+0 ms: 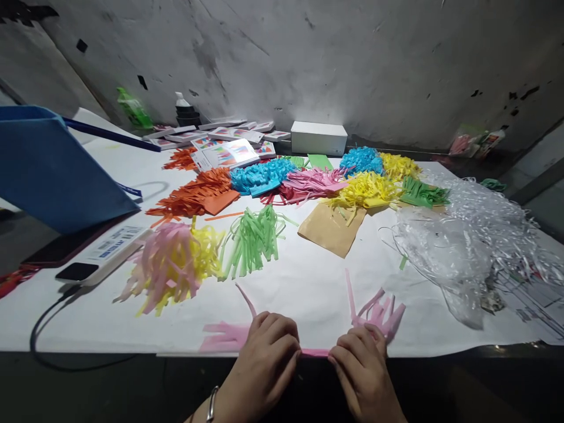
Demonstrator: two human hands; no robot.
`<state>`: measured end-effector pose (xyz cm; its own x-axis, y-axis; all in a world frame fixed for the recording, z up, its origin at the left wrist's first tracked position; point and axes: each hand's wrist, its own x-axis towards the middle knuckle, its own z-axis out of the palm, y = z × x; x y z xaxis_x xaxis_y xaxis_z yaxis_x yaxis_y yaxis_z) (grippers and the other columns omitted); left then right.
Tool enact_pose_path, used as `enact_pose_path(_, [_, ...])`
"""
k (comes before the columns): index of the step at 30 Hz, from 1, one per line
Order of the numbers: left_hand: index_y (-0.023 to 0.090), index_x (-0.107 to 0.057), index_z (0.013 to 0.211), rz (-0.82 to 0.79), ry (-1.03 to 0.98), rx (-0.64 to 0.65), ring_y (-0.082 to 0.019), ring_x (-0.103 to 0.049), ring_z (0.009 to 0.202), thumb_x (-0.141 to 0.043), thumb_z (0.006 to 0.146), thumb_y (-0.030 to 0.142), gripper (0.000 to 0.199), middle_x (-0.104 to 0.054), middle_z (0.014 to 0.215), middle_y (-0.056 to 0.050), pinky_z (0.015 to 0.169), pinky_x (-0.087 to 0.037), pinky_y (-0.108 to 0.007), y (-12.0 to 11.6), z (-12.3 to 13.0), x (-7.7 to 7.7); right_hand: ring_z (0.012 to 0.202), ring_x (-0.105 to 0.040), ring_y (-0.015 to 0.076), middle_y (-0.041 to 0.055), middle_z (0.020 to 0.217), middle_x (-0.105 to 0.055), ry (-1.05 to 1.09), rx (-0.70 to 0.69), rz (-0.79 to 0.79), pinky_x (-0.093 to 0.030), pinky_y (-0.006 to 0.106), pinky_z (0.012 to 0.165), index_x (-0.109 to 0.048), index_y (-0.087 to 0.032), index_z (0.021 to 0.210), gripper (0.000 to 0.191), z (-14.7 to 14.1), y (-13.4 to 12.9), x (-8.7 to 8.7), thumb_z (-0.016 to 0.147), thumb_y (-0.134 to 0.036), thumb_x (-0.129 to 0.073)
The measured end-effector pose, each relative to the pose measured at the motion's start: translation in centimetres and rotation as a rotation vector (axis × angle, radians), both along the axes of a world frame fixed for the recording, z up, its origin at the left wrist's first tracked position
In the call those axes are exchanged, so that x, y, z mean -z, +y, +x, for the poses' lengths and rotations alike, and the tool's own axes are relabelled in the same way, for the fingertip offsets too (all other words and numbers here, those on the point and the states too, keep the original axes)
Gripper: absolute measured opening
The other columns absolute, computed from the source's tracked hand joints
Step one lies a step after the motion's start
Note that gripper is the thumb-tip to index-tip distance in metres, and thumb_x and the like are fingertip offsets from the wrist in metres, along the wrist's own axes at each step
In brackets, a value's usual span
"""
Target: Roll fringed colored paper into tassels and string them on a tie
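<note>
Pink paper (315,352) spans left hand (272,355) to right hand (362,359), seemingly pinched.

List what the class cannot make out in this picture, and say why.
- Head view: pink paper beneath the left hand and right hand, which cover it.
- Head view: blue object's left side, cut off by the picture edge.
- Head view: text on the white device, too small.

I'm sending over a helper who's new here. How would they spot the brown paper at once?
Find the white box by the wall, at the back of the table. Come forward past the pink fringe and the yellow fringe to the brown paper. It is a flat piece with plain edges, while the fringes beside it are cut into strips.
</note>
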<state>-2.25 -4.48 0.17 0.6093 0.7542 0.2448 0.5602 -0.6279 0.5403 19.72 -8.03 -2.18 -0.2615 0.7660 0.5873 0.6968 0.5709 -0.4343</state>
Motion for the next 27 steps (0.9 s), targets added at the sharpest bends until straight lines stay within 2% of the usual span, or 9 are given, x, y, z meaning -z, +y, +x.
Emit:
enact_pose_path(7, [0.020, -0.052, 0.076, -0.126, 0.091, -0.210, -0.022, -0.052, 0.087, -0.053, 0.083, 0.008, 0.013, -0.058, 0.092, -0.004, 0.083, -0.042, -0.041, 0.1, 1.3, -0.2, 0.078, -0.053, 0.0194, -0.0005, 0.075, -0.057, 0.050, 0.262, -0.059, -0.027, 0.048, 0.100, -0.055, -0.022, 0.076, 0.021, -1.8, -0.4, 0.7, 0.094, -0.015, -0.047])
enact_pose_path(9, [0.020, -0.054, 0.080, -0.132, 0.100, -0.203, -0.023, -0.052, 0.088, -0.052, 0.084, 0.009, 0.012, -0.058, 0.094, -0.004, 0.084, -0.042, -0.041, 0.1, 1.3, -0.1, 0.083, -0.056, 0.0199, 0.0007, 0.080, -0.060, 0.050, 0.247, -0.036, -0.025, 0.050, 0.104, -0.059, -0.022, 0.080, 0.022, -2.1, -0.4, 0.7, 0.096, -0.016, -0.045])
enact_pose_path(11, [0.020, -0.056, 0.083, -0.130, 0.107, -0.180, -0.023, -0.053, 0.090, -0.051, 0.087, 0.011, 0.011, -0.059, 0.095, -0.004, 0.084, -0.042, -0.042, 0.1, 1.3, -0.1, 0.090, -0.059, 0.0205, 0.0024, 0.087, -0.065, 0.021, 0.172, 0.036, -0.021, 0.052, 0.110, -0.064, -0.021, 0.091, 0.027, -2.2, -0.4, 0.9, 0.098, -0.014, -0.040])
enact_pose_path(14, [0.019, -0.057, 0.081, -0.120, 0.118, -0.170, -0.024, -0.053, 0.090, -0.050, 0.090, 0.014, 0.013, -0.061, 0.094, -0.005, 0.084, -0.041, -0.043, 0.1, 1.4, -0.1, 0.098, -0.061, 0.0227, 0.0048, 0.093, -0.070, -0.075, 0.088, 0.175, -0.018, 0.054, 0.114, -0.067, -0.016, 0.104, 0.023, -2.5, -0.5, 1.9, 0.097, -0.014, -0.045])
enact_pose_path(17, [0.019, -0.060, 0.080, -0.109, 0.113, -0.168, -0.024, -0.053, 0.089, -0.051, 0.090, 0.014, 0.014, -0.063, 0.093, -0.005, 0.085, -0.040, -0.044, -0.4, 1.4, -0.4, 0.096, -0.064, 0.0225, 0.0049, 0.092, -0.073, -0.106, 0.093, 0.276, -0.020, 0.053, 0.114, -0.069, -0.013, 0.103, 0.021, -2.6, -0.6, 2.8, 0.096, -0.014, -0.050])
enact_pose_path(19, [0.020, -0.063, 0.080, -0.142, 0.074, -0.131, -0.023, -0.055, 0.088, -0.051, 0.091, 0.014, 0.017, -0.065, 0.092, -0.005, 0.085, -0.041, -0.043, -1.0, 1.1, -1.0, 0.090, -0.066, 0.0203, 0.0032, 0.085, -0.073, -0.068, 0.081, 0.319, -0.022, 0.053, 0.113, -0.070, -0.015, 0.099, 0.025, -2.1, -1.0, 2.4, 0.098, -0.013, -0.045])
enact_pose_path(22, [0.023, -0.071, 0.090, -0.335, -0.106, -0.054, -0.023, -0.058, 0.092, -0.051, 0.094, 0.021, 0.020, -0.069, 0.096, -0.006, 0.086, -0.043, -0.040, -2.3, 0.6, -2.1, 0.085, -0.069, 0.0182, 0.0000, 0.084, -0.076, -0.144, 0.005, 0.343, -0.020, 0.052, 0.115, -0.071, -0.018, 0.099, 0.026, -0.6, -2.1, 0.3, 0.097, -0.011, -0.046])
enact_pose_path(24, [0.023, -0.073, 0.096, -0.610, -0.266, -0.047, -0.022, -0.060, 0.090, -0.057, 0.093, 0.032, 0.019, -0.070, 0.095, -0.006, 0.081, -0.045, -0.035, -3.0, 0.7, -2.5, 0.084, -0.070, 0.0175, -0.0020, 0.086, -0.077, -0.242, -0.049, 0.361, -0.016, 0.050, 0.117, -0.071, -0.021, 0.102, 0.025, 0.5, -2.9, -1.5, 0.096, -0.012, -0.048])
enact_pose_path(27, [0.017, -0.074, 0.084, -1.115, -0.484, -0.062, -0.016, -0.057, 0.068, -0.074, 0.078, 0.048, 0.032, -0.066, 0.072, -0.002, 0.062, -0.042, -0.026, -3.6, 1.6, -2.4, 0.080, -0.071, 0.0178, -0.0032, 0.083, -0.077, -0.264, -0.039, 0.374, -0.018, 0.051, 0.116, -0.071, -0.024, 0.103, 0.022, 1.4, -3.8, -3.4, 0.095, -0.017, -0.052])
